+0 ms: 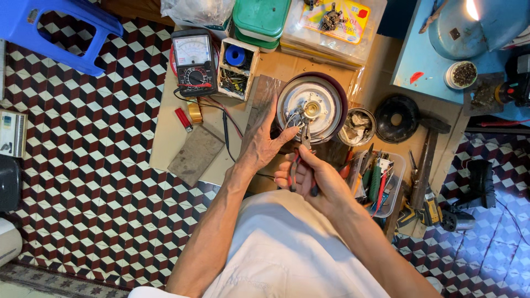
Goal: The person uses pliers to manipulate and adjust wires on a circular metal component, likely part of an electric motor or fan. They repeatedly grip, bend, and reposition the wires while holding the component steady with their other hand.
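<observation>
pliers [303,144] in right hand [310,177]; left hand [264,142] steadies round appliance base [311,104]

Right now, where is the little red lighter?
In the head view, the small red lighter lies on the cardboard sheet on the left side, just below the black dial meter and beside a roll of yellowish tape.

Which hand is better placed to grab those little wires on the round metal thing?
Probably the right hand: it grips the red-handled pliers, tips at the wires. The left hand steadies the round appliance base.
</observation>
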